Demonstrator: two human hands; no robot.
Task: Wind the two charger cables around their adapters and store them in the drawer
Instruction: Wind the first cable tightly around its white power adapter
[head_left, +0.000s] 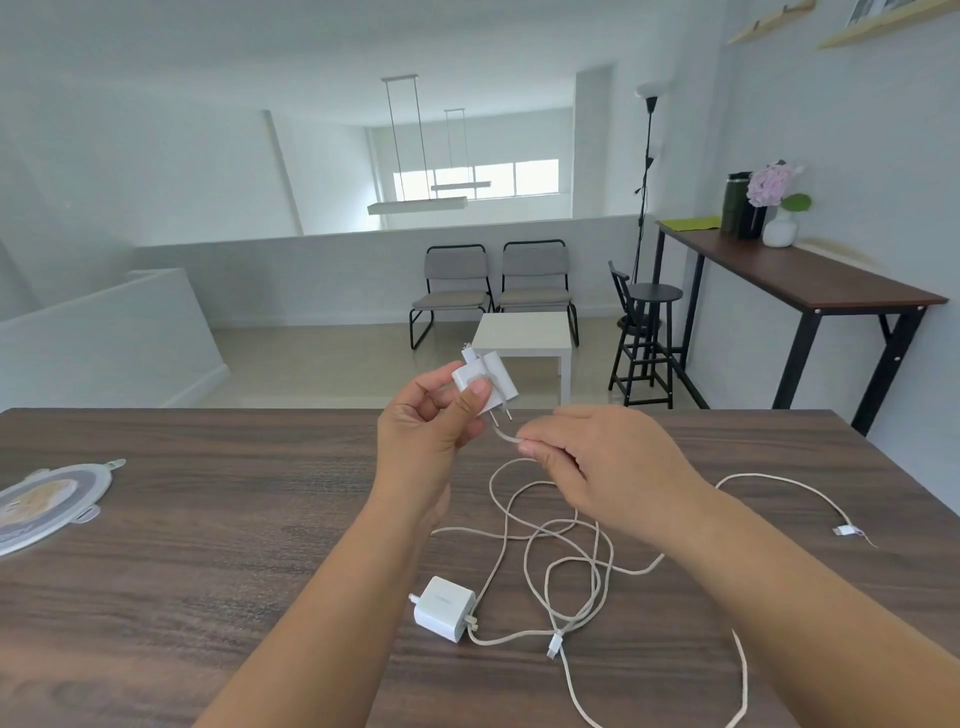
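My left hand (431, 441) holds a white adapter (488, 382) above the dark wooden table (208, 545), thumb pressed on its face, with one turn of cable over it. My right hand (608, 467) pinches that adapter's white cable (501, 434) just below the prongs. The cable's slack lies in tangled loops (561, 545) on the table under my right hand. A second white adapter (444, 608) rests on the table near me, its cable mixed into the same loops. One loose plug end (844, 531) lies at the right, another (553, 647) near the second adapter. No drawer is visible.
A round plastic lid (47, 506) lies at the table's left edge. Beyond the table stand a small white side table (524, 338), two grey chairs (493, 291), a black stool (649, 338) and a tall desk (800, 275) along the right wall.
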